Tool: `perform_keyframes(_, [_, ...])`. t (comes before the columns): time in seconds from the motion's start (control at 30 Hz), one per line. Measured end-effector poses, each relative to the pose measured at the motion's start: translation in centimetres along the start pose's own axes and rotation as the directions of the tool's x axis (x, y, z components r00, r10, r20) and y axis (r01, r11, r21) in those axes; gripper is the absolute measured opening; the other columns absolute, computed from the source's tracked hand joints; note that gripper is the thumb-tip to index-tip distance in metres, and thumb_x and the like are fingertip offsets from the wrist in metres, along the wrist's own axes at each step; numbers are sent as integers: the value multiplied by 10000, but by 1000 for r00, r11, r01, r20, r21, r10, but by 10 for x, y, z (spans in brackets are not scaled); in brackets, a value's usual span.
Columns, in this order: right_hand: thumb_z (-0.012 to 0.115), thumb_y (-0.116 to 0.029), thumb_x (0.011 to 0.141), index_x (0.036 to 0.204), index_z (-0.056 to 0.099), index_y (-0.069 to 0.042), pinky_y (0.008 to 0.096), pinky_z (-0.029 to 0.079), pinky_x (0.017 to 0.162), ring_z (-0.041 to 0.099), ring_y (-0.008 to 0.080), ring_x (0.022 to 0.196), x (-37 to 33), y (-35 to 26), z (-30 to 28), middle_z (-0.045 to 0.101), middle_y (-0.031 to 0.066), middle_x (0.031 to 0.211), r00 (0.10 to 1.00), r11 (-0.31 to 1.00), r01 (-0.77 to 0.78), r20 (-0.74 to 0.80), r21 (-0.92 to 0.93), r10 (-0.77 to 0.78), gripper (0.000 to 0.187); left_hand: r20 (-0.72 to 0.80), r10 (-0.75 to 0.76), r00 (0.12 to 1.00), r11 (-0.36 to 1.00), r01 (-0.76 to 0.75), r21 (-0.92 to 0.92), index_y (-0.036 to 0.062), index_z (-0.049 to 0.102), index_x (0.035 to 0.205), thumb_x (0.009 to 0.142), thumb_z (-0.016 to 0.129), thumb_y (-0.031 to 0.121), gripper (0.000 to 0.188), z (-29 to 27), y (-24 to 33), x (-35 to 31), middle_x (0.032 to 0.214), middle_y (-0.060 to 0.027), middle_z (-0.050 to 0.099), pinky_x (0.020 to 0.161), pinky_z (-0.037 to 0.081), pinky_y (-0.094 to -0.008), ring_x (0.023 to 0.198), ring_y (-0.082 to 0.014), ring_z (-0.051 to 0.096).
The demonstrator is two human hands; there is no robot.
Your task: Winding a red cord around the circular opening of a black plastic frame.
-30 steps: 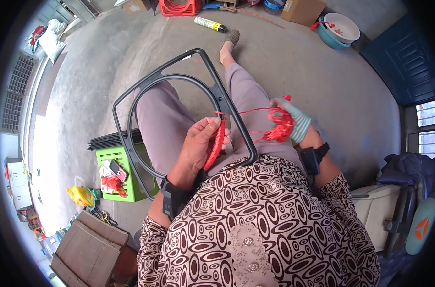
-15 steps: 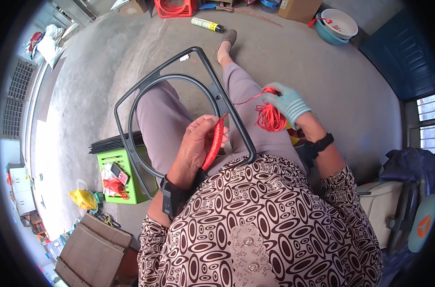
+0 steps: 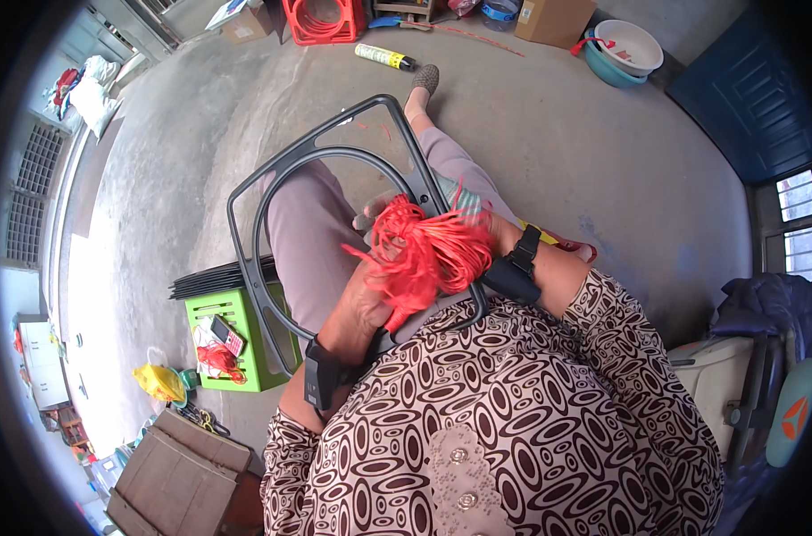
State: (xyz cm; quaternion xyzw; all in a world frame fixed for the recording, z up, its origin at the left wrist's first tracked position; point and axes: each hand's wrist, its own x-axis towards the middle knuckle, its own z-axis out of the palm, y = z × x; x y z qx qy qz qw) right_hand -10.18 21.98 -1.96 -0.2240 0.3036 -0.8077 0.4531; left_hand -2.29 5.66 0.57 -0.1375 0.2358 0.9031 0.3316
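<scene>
A black frame (image 3: 245, 234) with a round inner ring lies tilted across my lap. On the ring's near side, a short red-wound stretch (image 3: 395, 319) shows beside my bare left hand (image 3: 363, 299). That hand is closed around this part of the frame, its fingers mostly covered by red cord. My right hand (image 3: 466, 198), in a pale green and grey glove, reaches across to the ring. It grips a loose hank of red cord (image 3: 437, 250), which hangs over the frame's bar and my left hand and is partly blurred. The gloved fingertips show just left of the hank.
To my left stands a green plastic stool (image 3: 267, 344) carrying a phone (image 3: 227, 335) and more red cord (image 3: 218, 360). Black strips (image 3: 214, 280) lie behind it. A spray can (image 3: 383, 57) lies on the floor ahead. Stacked basins (image 3: 622, 54) sit far right.
My right hand has swung left with the red cord hank, from beyond the frame's right side to the ring. The left hand stays in place, now largely covered.
</scene>
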Motion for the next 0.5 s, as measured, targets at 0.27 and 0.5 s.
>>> perform_keyframes(0.27, [693, -279, 802, 1039, 602, -9, 262, 492, 678, 603, 122, 763, -8, 1, 14, 643, 48, 876, 810, 911, -337, -567, -236, 152, 370, -196, 254, 947, 944, -198, 264, 28, 608, 930, 881, 593, 136, 120, -19, 1, 11, 813, -35, 642, 647, 535, -250, 698, -103, 618])
perform_keyframes(0.5, [735, -378, 749, 1202, 558, -40, 326, 406, 926, 575, 184, 938, -45, 13, 41, 631, 131, 1038, 716, 510, -655, -674, -558, 182, 593, -142, 325, 935, 919, -276, 282, 25, 615, 874, 870, 603, 97, 73, -28, 1, 7, 782, -18, 613, 593, 493, -206, 631, -72, 561])
